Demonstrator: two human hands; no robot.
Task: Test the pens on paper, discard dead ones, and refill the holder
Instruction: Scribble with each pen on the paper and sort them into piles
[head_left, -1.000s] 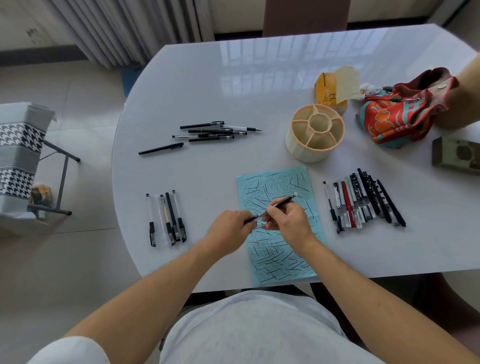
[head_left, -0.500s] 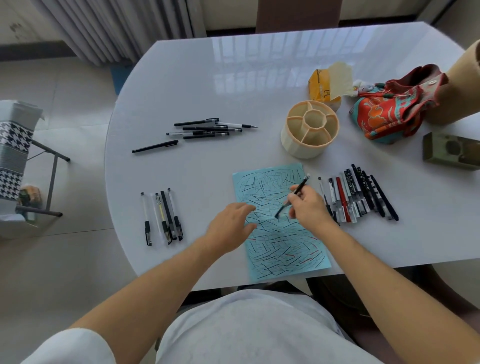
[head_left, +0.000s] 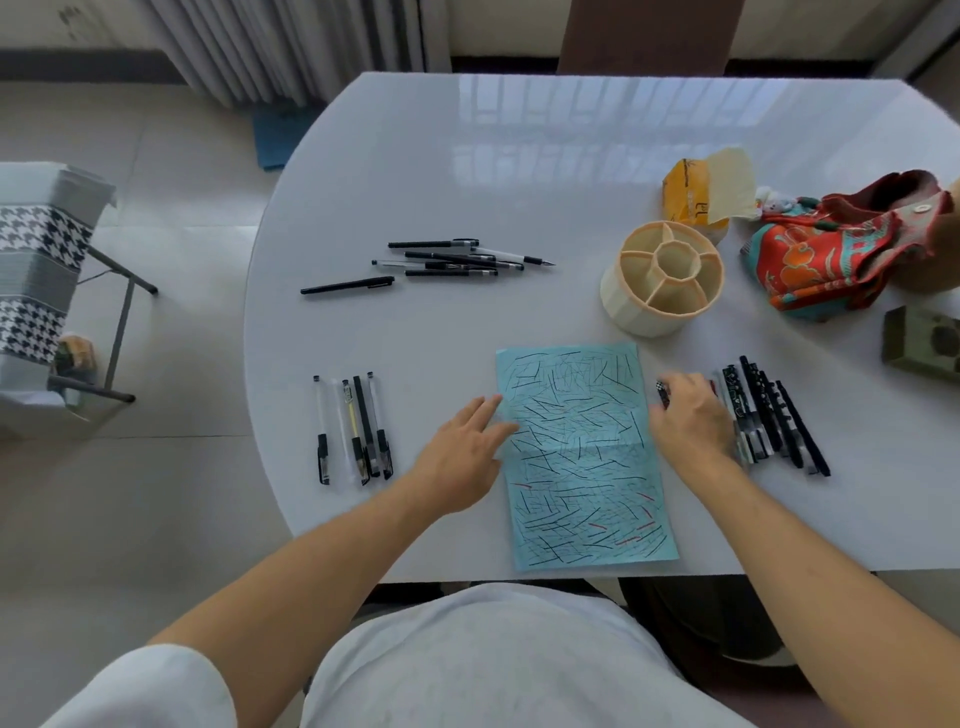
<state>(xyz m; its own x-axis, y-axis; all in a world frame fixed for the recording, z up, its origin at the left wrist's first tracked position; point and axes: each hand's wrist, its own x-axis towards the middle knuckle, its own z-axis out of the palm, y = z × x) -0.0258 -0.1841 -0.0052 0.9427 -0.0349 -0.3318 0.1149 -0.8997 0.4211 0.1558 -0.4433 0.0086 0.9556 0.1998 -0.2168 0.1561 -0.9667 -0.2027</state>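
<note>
The right hand (head_left: 691, 421) curls over a checker-capped pen (head_left: 662, 393) beside the right-hand row of pens (head_left: 769, 415); the left hand (head_left: 462, 447) rests flat-fingered on the scribbled paper (head_left: 576, 457). Light, stiff, slick barrel: pinch mid-shaft.

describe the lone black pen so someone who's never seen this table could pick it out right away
Start at the white table and find the pile of black pens on its far left part. The lone black pen lies just nearer and left of that pile, apart from it. Unlike its neighbours, it touches no other pen.
</note>
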